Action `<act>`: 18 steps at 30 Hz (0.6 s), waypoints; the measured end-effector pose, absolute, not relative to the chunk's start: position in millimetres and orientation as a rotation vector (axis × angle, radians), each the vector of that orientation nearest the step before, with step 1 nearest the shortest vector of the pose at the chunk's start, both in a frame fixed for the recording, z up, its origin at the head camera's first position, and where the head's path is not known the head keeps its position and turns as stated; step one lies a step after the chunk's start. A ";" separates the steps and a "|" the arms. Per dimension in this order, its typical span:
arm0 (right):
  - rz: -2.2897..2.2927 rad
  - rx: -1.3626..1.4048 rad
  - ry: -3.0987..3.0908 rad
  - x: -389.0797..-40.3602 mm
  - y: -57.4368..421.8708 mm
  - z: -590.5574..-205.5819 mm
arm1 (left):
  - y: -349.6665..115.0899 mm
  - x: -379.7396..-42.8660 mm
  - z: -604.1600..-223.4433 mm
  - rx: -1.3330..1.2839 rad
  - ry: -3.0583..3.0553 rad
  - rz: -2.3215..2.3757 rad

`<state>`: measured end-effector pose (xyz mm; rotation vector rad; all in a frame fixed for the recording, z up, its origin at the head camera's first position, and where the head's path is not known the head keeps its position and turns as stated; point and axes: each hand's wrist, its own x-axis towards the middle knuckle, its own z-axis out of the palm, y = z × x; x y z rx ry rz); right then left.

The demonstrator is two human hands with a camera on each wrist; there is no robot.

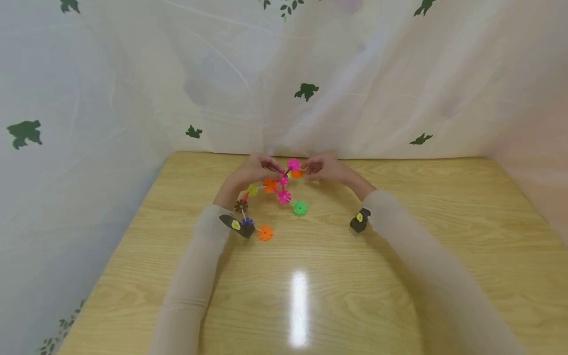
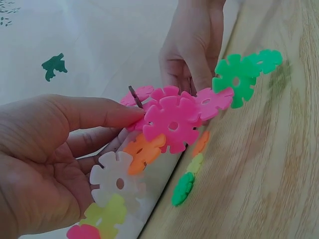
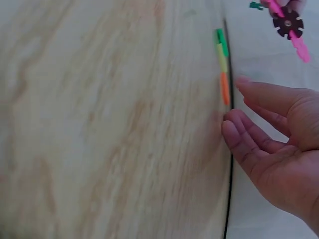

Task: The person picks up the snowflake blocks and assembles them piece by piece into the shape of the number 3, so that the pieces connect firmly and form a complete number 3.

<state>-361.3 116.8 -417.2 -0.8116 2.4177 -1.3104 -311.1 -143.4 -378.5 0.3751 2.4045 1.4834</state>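
Note:
My left hand (image 1: pixel 254 171) pinches a pink snowflake disc (image 2: pixel 172 124) between thumb and fingers. That disc belongs to a chain of interlocking plastic discs in pink, orange, white, yellow and green, held above the table. One branch ends in a green disc (image 1: pixel 300 208); another runs past a brown disc (image 1: pixel 241 206) to an orange disc (image 1: pixel 265 232). My right hand (image 3: pixel 279 129) has its fingers loosely bent and apart, with nothing gripped. Close to its fingertips is a short separate strip of orange, yellow (image 3: pixel 222 57) and green discs; whether they touch, I cannot tell.
The wooden table (image 1: pixel 355 286) ends at the back against a pale curtain (image 1: pixel 248 98) with green leaf prints. Both wrists carry a small black camera (image 1: pixel 360 220) on a strap. A bright light reflection lies across the table's middle.

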 end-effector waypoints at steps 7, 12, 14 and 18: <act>-1.253 -0.797 2.433 -367.5 106.8 -419.4 | -145.8 -309.8 -377.2 0.352 2.396 1.485; -1.201 -0.791 2.446 -371.7 102.0 -418.2 | -146.4 -310.6 -376.9 0.350 2.396 1.484; -1.158 -0.808 2.465 -372.8 100.2 -418.2 | -146.8 -310.6 -376.8 0.348 2.399 1.476; -1.076 -0.878 2.508 -374.4 96.2 -417.7 | -147.7 -310.7 -377.0 0.346 2.401 1.464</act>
